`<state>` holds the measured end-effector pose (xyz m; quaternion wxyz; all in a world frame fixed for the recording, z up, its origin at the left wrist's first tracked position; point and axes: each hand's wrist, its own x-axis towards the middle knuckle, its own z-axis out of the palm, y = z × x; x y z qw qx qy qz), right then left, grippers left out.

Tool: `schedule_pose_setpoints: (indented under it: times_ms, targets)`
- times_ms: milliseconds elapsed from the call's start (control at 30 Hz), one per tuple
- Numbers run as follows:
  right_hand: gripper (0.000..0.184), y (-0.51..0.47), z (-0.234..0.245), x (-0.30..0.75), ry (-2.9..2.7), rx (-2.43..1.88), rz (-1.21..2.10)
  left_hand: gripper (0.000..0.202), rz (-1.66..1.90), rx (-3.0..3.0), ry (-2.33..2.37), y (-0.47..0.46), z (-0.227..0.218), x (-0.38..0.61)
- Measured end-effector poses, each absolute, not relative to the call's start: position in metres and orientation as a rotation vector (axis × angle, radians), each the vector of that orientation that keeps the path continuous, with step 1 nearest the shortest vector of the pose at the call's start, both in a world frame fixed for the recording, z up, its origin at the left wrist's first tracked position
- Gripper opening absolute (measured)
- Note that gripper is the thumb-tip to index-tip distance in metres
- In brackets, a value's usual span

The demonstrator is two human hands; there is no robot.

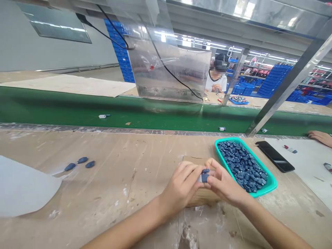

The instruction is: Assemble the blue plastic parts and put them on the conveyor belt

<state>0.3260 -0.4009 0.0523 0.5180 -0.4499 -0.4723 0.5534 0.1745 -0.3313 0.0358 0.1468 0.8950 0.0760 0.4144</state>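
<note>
My left hand [180,185] and my right hand [223,183] meet over a piece of brown cardboard [201,197], pinching a small dark blue part with a pale grey end [204,177] between their fingers. Its underside is hidden by my fingers. Just beyond my right hand lies a teal plastic tray [269,185], heaped with several similar blue parts. Three more blue parts [82,160] lie on the scuffed wooden workbench [103,193] to the left of my hands, near a white sheet [23,186].
A black phone [275,156] lies on a white sheet [306,162] to the right, where another person's hand [321,137] rests. A green conveyor belt [103,107] runs behind the bench. Beyond it sit a clear plastic screen [168,69], a seated worker [216,81] and stacked blue crates [119,52].
</note>
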Motion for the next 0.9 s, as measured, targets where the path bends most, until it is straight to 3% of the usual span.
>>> schedule_pose_setpoints:
  times_ms: [133,200,400,567,900]
  targets:
    - [0.029,-0.381,0.053,0.396,-1.406,-1.645,0.319,0.027,0.936,2.653,0.404,-0.267,0.038,0.205]
    - [0.024,-0.376,0.046,0.428,-1.442,-1.829,0.068,0.028,0.831,2.661,0.666,-0.22,0.033,0.22]
    - [0.05,-0.379,0.023,0.448,-1.784,-2.017,0.116,0.035,0.518,2.596,1.372,-0.117,0.01,0.243]
    - [0.034,-0.38,0.017,0.448,-1.742,-2.056,0.127,0.06,0.577,2.594,1.493,-0.103,-0.008,0.235]
    - [0.029,-0.376,0.006,0.442,-1.629,-1.863,-0.135,0.051,0.531,2.517,1.982,-0.052,0.005,0.115]
